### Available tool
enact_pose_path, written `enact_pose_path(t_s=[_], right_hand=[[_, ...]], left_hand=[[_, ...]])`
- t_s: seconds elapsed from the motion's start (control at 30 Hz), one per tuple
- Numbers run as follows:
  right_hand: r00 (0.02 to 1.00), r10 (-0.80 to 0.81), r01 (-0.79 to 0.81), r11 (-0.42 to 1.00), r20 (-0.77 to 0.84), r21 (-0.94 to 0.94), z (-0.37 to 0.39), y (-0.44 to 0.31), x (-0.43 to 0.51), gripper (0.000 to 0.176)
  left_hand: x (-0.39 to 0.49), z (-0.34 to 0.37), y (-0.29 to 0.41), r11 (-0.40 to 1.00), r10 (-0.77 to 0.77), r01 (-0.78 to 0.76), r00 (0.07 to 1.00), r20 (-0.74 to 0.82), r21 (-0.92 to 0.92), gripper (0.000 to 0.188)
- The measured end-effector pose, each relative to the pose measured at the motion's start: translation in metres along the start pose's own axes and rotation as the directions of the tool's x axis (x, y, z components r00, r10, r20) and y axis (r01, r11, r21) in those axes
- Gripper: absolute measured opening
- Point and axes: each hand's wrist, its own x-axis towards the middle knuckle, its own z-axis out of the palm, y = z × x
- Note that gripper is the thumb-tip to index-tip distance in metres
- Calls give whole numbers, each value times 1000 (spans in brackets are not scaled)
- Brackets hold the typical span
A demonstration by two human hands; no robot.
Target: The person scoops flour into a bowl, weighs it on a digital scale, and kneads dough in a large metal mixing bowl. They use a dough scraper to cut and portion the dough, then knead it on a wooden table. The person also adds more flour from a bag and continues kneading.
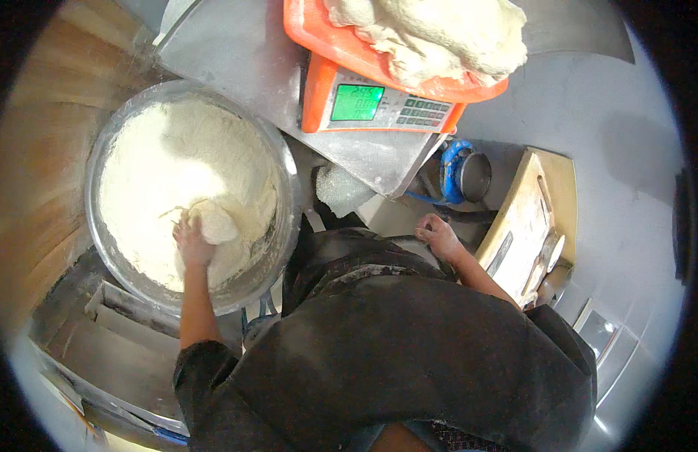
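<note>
My left hand (pixel 195 242) reaches into a large metal basin (pixel 295 195) of pale flour (pixel 134 186). Its fingers grip the edge of a rounded, flour-covered piece (pixel 218 223); whether this is dough or a scoop cannot be told. To the right, my right hand (pixel 439 234) hangs in front of my dark apron with its fingers curled in and nothing visible in them. Ahead stands an orange digital scale (pixel 320 96) with a lit green display. On its orange tray (pixel 303 22) lies a big, soft mass of dough (pixel 439 34), overhanging the front edge.
Beneath the scale is a metal table (pixel 241 51), its corner pointing towards me. A blue ringed metal object (pixel 456 172) sits low beyond that corner. At right stands a floury wooden box or board (pixel 524 226). A metal tray-like surface (pixel 117 356) lies below the basin.
</note>
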Motion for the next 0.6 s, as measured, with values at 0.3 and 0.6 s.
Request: enact_pose_path(t_s=[0.3, 0.6], right_hand=[[924, -382, 379, 904, 26, -196, -4, 5, -10, 16], [995, -94, 88, 966, 14, 243, -14, -4, 15, 14]], left_hand=[[-74, -29, 0, 380, -312, 229, 944, 109, -896, 30], [-125, -120, -4, -242, -484, 144, 839, 248, -959, 60]])
